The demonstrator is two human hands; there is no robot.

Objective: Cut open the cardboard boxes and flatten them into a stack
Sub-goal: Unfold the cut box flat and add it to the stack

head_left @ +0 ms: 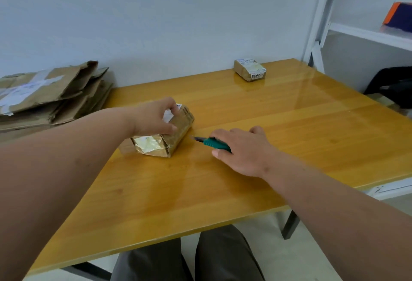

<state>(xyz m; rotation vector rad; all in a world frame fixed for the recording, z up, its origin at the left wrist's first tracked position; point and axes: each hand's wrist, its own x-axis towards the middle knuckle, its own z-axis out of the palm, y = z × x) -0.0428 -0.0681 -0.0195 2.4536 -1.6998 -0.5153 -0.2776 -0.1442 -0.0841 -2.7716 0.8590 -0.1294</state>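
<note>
One head-worn camera is looking forward and down, close over the worktop (223, 180); its wide view is reaching the wall at twelve o'clock and shelving (323, 24) at two o'clock.

The glossy tabletop (256, 169) is carrying a taped box (160, 145) mid-table, a second box (250, 70) sitting far back, flattened cardboard (51, 93) piling up left.
</note>
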